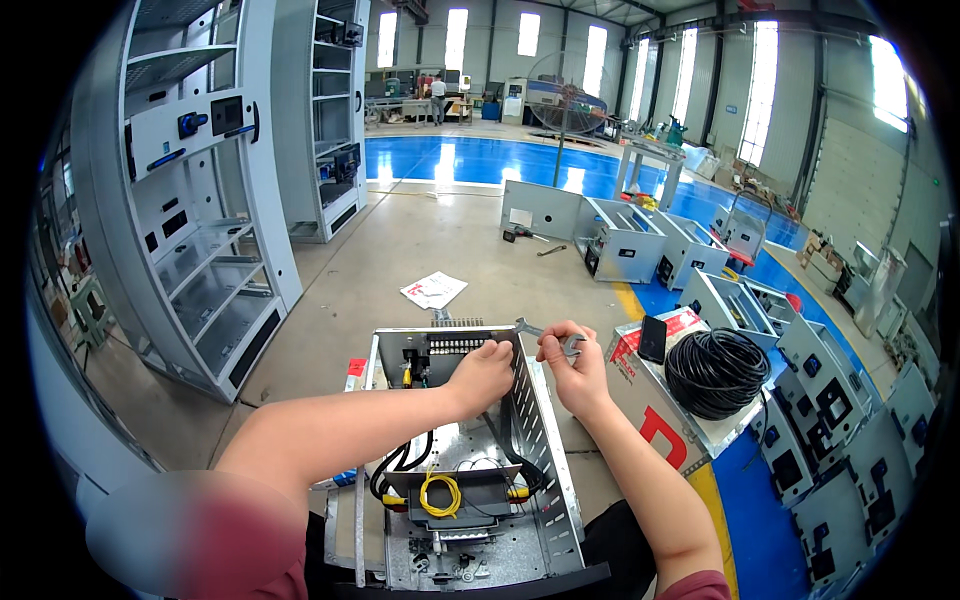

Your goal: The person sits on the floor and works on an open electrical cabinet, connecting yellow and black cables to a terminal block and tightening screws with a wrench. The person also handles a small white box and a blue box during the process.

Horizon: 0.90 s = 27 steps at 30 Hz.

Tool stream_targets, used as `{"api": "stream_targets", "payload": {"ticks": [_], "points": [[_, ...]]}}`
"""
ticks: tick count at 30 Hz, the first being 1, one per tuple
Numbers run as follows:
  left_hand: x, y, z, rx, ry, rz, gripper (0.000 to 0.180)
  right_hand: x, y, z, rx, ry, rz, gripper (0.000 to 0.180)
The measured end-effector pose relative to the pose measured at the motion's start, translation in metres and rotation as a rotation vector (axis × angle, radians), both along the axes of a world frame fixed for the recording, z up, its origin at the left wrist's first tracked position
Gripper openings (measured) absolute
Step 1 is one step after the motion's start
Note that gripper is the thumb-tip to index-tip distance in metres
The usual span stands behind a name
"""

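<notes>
A metal drawer-like chassis [551, 470] with a slotted right wall stands in front of me. My right hand [577, 372] grips a wrench [530, 328] just outside that wall's far corner. The wrench's jaw end reaches over the top edge. Inside the chassis, my left hand [484, 378] is closed beside the same wall; whatever its fingers hold is hidden. Past it, a row of terminals [462, 345] lines the far end. Black cables [402, 460] run toward a dark component bearing a coil of yellow wire [440, 494]. Small loose hardware [466, 571] lies on the near floor of the chassis.
To my right, a carton [640, 390] carries a phone [652, 339] and a coil of black cable [716, 373]. Several grey drawer units [625, 240] stand beyond. Tall open cabinets [200, 200] rise at left. A paper sheet [434, 290] lies on the floor ahead.
</notes>
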State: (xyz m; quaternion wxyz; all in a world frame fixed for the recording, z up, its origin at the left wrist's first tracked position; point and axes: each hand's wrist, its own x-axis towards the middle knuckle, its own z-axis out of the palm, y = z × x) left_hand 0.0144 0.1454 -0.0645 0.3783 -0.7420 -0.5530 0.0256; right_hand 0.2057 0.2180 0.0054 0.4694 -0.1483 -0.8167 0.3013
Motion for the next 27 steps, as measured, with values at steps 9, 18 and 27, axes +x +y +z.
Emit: {"api": "stream_targets", "payload": {"ticks": [9, 18, 27], "points": [[-0.002, -0.004, 0.007, -0.009, 0.022, -0.016, 0.017, 0.002, -0.002, 0.003, -0.010, -0.015, -0.003, 0.012], [0.004, -0.002, 0.008, -0.064, 0.058, 0.059, 0.016, -0.001, -0.003, 0.000, 0.022, -0.043, -0.022, 0.018], [0.005, -0.003, 0.009, -0.065, 0.250, 0.094, 0.020, -0.001, -0.002, -0.004, -0.001, -0.063, -0.020, 0.011]]}}
